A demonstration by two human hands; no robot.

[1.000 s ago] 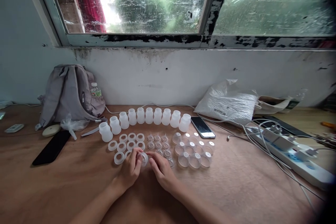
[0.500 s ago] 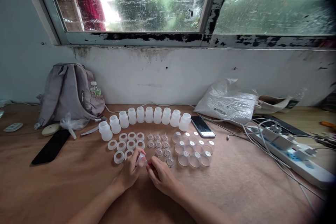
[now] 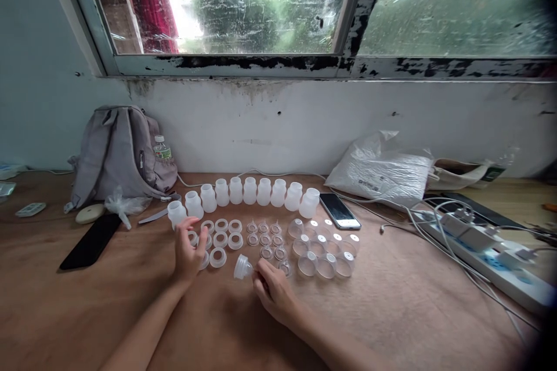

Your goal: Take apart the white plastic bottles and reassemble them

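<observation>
My right hand point(image 3: 275, 291) is closed in a pinch on a clear baby bottle nipple in a screw ring point(image 3: 242, 267), held sideways with the ring toward the left. My left hand point(image 3: 188, 252), thumb and fingers apart, reaches over the left end of the translucent screw rings point(image 3: 218, 258). Just beyond its fingertips stands the leftmost frosted bottle point(image 3: 176, 211), upright and without a lid. I cannot see whether the fingers touch it. Several clear nipples point(image 3: 264, 240) lie in rows beyond my right hand, and clear dome caps point(image 3: 326, 266) stand to the right of them.
A curved row of open frosted bottles point(image 3: 249, 191) runs along the back. Behind the caps lies a phone point(image 3: 339, 211). On the right are a plastic mailing bag point(image 3: 383, 174) and a power strip point(image 3: 483, 255) with loose cables. A backpack point(image 3: 117, 151) and a black case point(image 3: 89, 242) are on the left.
My left hand has let go of the nipple and ring and moved left and forward, opening toward the leftmost bottle. My right hand keeps its pinch, with the ring now in plain view.
</observation>
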